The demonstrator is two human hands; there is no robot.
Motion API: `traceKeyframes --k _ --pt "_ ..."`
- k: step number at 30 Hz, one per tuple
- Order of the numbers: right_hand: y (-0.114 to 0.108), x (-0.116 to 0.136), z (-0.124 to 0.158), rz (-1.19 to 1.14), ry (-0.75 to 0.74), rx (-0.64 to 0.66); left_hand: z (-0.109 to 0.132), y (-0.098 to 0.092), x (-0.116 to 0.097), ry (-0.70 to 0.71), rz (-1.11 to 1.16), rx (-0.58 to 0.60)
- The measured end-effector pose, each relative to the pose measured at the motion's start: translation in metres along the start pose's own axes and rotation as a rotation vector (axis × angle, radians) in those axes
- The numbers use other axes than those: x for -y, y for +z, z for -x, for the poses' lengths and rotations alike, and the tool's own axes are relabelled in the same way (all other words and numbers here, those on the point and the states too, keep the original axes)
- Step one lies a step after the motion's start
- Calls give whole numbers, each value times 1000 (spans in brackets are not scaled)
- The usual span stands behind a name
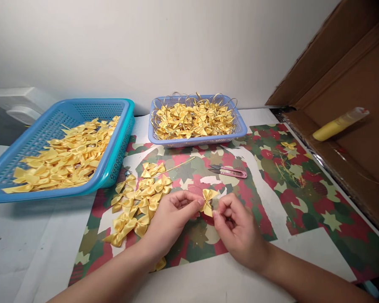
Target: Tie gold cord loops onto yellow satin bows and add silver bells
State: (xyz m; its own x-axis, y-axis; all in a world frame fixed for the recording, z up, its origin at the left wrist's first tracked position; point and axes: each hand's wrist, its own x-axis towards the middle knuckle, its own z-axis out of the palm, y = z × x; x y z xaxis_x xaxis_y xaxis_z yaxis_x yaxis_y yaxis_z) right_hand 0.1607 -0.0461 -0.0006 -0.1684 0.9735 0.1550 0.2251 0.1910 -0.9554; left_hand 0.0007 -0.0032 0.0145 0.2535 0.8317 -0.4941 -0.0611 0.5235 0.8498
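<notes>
A small yellow satin bow (208, 200) is pinched between the fingertips of my left hand (170, 219), just above the patterned red and green paper (303, 198). My right hand (236, 229) is curled close on the bow's right side, its thumb and forefinger pressed together near the bow's middle; I cannot make out what they pinch. A loose pile of yellow bows (135, 202) lies on the paper right by my left hand.
A large blue basket (113, 164) of plain yellow bows stands tilted at the left. A smaller lilac basket (196, 141) of bows with gold loops sits at the back. Pink thread snips (229, 171) lie behind my hands. A cardboard box (350, 126) holding a yellow glue tube (337, 124) is at the right.
</notes>
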Motion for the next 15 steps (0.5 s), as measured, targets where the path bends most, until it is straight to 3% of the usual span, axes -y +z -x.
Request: traceKeyframes --k 6,15 --pt "-1 0 -1 -26 40 1 1 1 -1 15 -16 -4" --pt "1 -3 2 11 -29 -38 1 0 0 27 -9 18"
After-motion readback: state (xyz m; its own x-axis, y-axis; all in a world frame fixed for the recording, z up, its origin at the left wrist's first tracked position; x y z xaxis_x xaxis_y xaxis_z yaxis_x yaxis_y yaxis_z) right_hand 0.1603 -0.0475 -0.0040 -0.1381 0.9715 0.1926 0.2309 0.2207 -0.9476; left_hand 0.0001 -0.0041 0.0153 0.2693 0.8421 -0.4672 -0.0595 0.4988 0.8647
